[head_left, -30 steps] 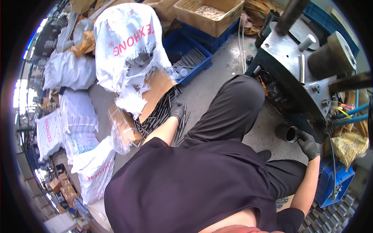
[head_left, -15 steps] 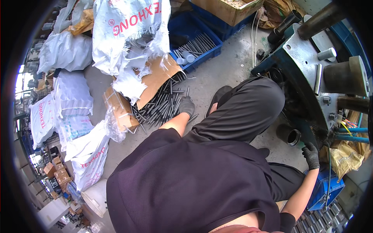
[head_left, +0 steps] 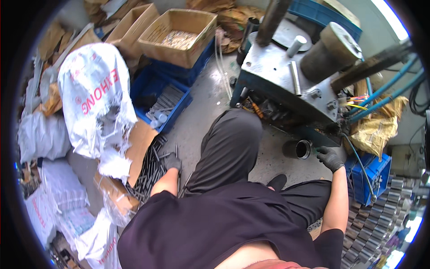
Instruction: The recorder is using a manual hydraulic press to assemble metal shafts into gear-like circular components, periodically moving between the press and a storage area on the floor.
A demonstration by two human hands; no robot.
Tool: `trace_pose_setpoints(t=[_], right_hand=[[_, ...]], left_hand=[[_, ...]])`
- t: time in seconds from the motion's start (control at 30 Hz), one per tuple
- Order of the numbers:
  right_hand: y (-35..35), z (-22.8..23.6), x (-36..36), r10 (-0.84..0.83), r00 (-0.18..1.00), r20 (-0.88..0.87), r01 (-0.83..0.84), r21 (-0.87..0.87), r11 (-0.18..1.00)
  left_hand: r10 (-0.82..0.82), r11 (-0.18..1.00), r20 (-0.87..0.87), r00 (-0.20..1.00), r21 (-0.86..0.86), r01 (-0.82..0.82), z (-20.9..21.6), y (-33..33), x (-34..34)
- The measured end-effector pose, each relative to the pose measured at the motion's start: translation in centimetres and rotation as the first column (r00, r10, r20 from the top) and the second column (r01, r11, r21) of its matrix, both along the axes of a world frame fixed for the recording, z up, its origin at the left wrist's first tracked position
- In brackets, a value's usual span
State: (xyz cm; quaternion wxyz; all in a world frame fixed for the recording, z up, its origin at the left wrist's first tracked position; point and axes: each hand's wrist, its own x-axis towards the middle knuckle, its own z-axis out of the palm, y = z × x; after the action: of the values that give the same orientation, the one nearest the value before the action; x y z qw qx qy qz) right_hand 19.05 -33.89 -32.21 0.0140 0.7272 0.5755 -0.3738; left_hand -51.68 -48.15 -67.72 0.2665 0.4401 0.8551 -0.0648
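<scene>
My left hand (head_left: 172, 162), in a dark grey glove, is at the right side of a heap of thin dark metal rods (head_left: 145, 177). Its fingers look closed around one metal rod (head_left: 176, 149), whose end sticks out past them. The rods spill from under a torn cardboard box flap (head_left: 139, 145). My right hand (head_left: 330, 159), also gloved, has its fingers apart and nothing in them. Beside its fingertips a dark hollow cylinder (head_left: 291, 149) lies on the floor, its round mouth towards the hand. Whether they touch is unclear.
A heavy steel press-like machine (head_left: 273, 62) with thick posts stands ahead right. Left of it are a blue crate (head_left: 172, 110) of rods and a cardboard box (head_left: 183, 56). White woven sacks (head_left: 92, 98) line the left; a blue bin (head_left: 380, 170) and stacked metal cylinders (head_left: 371, 228) are right.
My view has turned right, so the surroundings sit further left and lower. My left hand stays at the rod heap; my right hand has come nearer the cylinder's mouth, fingers spread.
</scene>
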Motion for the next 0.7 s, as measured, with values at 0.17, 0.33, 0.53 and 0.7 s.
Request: trace_pose_setpoints(t=[0.17,0.33,0.53,0.7], right_hand=[[1.0,-1.5,1.1,0.133,0.991,-0.01,-0.131,0.135,0.982],[2.7,2.6,-2.0,0.027,0.958,-0.287,0.045,0.242,0.969],[7.1,6.8,-2.3,0.063,0.987,-0.147,0.04,0.606,0.795],[9.8,2.6,-3.1,-0.247,0.967,-0.065,0.175,0.873,0.455]], left_hand=[[-0.023,0.919,0.279,0.96,0.384,-0.089,5.6,3.1,1.2],[-0.166,0.525,0.493,0.854,0.777,-0.346,16.1,16.4,2.9],[-0.637,0.367,0.768,0.065,0.376,-0.851,45.1,28.7,15.0],[-0.588,0.659,0.646,-0.486,0.034,-0.752,50.3,31.9,28.7]])
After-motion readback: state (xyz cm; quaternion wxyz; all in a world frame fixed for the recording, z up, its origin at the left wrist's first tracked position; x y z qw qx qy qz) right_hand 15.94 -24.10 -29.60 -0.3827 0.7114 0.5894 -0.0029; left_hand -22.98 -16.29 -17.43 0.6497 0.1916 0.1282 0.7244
